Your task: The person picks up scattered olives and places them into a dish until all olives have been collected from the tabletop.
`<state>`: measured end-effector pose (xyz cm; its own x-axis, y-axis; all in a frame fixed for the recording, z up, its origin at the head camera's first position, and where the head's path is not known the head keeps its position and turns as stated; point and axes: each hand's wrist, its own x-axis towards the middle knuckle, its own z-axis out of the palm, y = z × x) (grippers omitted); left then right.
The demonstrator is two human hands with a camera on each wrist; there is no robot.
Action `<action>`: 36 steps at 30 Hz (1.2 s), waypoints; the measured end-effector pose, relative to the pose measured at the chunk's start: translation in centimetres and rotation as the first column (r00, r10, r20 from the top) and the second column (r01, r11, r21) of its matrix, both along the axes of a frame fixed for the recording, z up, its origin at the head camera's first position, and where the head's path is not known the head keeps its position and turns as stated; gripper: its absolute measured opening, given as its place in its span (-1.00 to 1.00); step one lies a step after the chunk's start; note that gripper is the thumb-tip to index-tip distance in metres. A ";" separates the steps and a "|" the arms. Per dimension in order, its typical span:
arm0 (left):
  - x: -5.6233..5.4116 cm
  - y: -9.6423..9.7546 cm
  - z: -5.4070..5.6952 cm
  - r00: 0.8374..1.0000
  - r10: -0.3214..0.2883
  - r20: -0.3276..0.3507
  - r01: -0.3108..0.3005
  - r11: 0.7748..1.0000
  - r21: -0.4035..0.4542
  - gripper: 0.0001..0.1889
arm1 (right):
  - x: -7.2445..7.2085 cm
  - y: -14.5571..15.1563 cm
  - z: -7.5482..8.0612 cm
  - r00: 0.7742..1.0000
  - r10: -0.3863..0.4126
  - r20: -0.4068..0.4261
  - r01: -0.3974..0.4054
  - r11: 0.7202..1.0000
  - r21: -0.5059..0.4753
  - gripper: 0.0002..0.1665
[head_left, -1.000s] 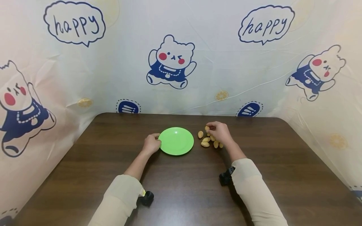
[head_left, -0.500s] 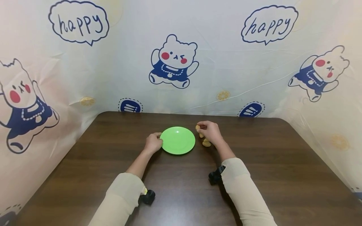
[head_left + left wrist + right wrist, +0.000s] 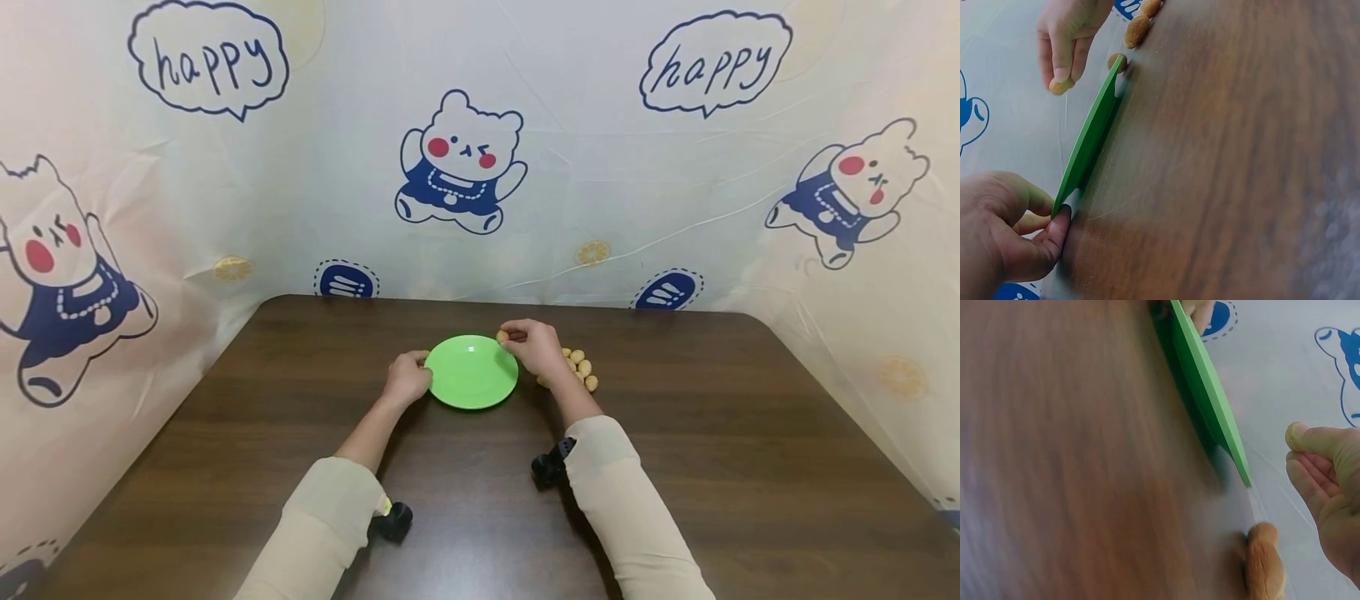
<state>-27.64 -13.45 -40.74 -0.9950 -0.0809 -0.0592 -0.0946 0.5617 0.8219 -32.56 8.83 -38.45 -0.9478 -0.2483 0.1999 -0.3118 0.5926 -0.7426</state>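
Note:
My left hand [image 3: 408,379] pinches the left rim of a round, bright green plate [image 3: 471,375] on the table. In the left wrist view, the thumb and fingers grip the edge of the plate [image 3: 1088,137]. Over the plate's far right rim, my right hand [image 3: 534,348] pinches a tan, oval, rough-shelled nut [image 3: 502,337] between thumb and fingertips. The right wrist view has this nut [image 3: 1293,436] held up above the level of the plate. Several more nuts [image 3: 585,367] lie right of the plate, partly hidden behind the right hand and wrist.
The dark wooden table [image 3: 465,500] stretches toward the viewer, its far edge close behind the plate. A printed cloth [image 3: 585,167] hangs behind and at both sides. Black wrist cameras [image 3: 551,467] stick out from both sleeves.
From the nut pile, my right hand has moved left to the plate's rim, carrying the pinched nut. More of the pile now shows behind its wrist. The left hand keeps its hold on the plate.

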 end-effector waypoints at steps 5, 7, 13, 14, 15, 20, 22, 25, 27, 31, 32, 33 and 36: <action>0.0 0.0 0.0 1.000 0.002 -0.013 -0.002 1.000 -0.003 -0.50 | 0.1 -1.3 -0.1 1.000 0.016 -0.017 -0.016 1.000 -0.012 -0.66; 0.0 0.0 0.0 1.000 0.005 -0.014 -0.005 1.000 0.003 -0.50 | 0.1 -1.7 -0.2 0.999 0.023 -0.027 -0.023 0.999 -0.022 -0.67; 0.1 0.1 0.1 1.000 0.012 -0.019 -0.012 1.000 0.010 -0.49 | 0.2 -2.8 -0.4 0.999 0.031 -0.009 -0.031 0.999 -0.024 -0.65; 0.1 0.1 0.1 1.000 0.011 -0.020 -0.011 1.000 0.009 -0.49 | 0.2 -2.9 -0.5 0.999 0.032 -0.003 -0.032 0.999 -0.021 -0.65; 0.1 0.1 0.1 1.000 0.008 -0.020 -0.008 1.000 0.009 -0.49 | 0.2 -3.1 -0.5 0.999 0.032 0.003 -0.032 0.999 -0.021 -0.65; 0.1 0.0 0.1 1.000 0.007 -0.020 -0.007 1.000 0.000 -0.49 | 0.0 -4.0 -0.9 0.999 0.025 0.034 -0.024 0.999 -0.022 -0.65; 0.1 0.0 0.1 1.000 0.010 -0.019 -0.010 1.000 -0.005 -0.49 | 0.0 -4.3 -1.0 0.998 0.026 0.054 -0.024 0.999 -0.023 -0.64; 0.0 -0.1 0.0 1.000 0.015 -0.015 -0.015 1.000 -0.011 -0.49 | 0.0 -4.9 -1.2 0.996 0.032 0.079 -0.030 0.999 -0.016 -0.63; -0.1 -0.1 -0.1 1.000 0.021 -0.011 -0.021 1.000 -0.011 -0.48 | 0.0 -5.2 -1.3 0.995 0.036 0.089 -0.035 0.999 -0.012 -0.63; -0.2 0.0 -0.2 0.999 0.032 -0.009 -0.032 0.999 -0.005 -0.48 | 0.1 -5.9 -1.4 0.993 0.056 0.102 -0.055 0.998 -0.014 -0.63; -0.2 0.0 -0.2 0.999 0.034 -0.006 -0.034 0.999 -0.001 -0.48 | 0.2 -6.1 -1.5 0.993 0.062 0.103 -0.061 0.998 -0.015 -0.63; -0.2 0.0 -0.2 0.999 0.035 -0.006 -0.035 0.999 0.001 -0.49 | 0.2 -6.3 -1.5 0.992 0.068 0.103 -0.067 0.998 -0.012 -0.63; -0.2 0.0 -0.1 0.999 0.036 -0.011 -0.036 0.999 -0.003 -0.48 | 0.4 -6.8 -1.5 0.992 0.082 0.098 -0.083 0.997 0.007 -0.63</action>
<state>-27.87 -13.50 -40.85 -0.9920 -0.1164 -0.0480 -0.1055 0.5607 0.8213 -32.12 2.08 -39.92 -0.9390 -0.3278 0.1043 -0.2862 0.5762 -0.7656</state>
